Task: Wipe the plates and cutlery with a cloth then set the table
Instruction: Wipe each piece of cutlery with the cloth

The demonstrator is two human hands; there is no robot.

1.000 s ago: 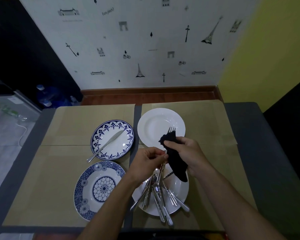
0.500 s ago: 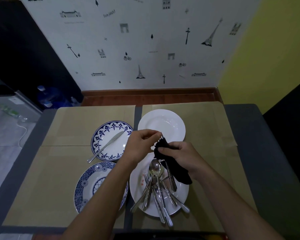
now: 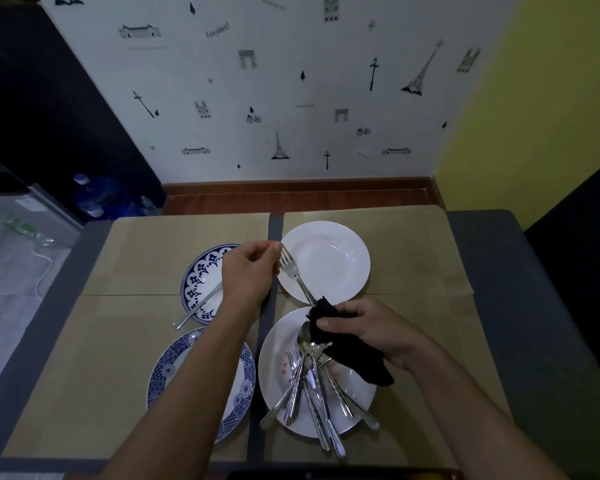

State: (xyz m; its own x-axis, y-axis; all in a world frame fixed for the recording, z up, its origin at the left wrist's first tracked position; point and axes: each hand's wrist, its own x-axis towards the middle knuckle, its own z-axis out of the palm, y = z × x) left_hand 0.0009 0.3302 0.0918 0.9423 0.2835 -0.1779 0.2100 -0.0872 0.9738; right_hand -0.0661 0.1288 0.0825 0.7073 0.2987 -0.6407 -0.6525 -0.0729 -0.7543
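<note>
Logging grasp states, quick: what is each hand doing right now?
Left hand: pinches the fork near its tines.
Right hand: grips the black cloth, bunched over the fork's handle.

Blue water bottles (image 3: 97,199) stand on the floor, well left of the left hand (image 3: 248,275). Yellow wall (image 3: 534,116) rises beyond the right hand (image 3: 371,330).

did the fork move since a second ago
Yes. The fork has shifted left: its tines, earlier well inside the far white plate, now lie at that plate's left rim, held by the left hand.
</note>
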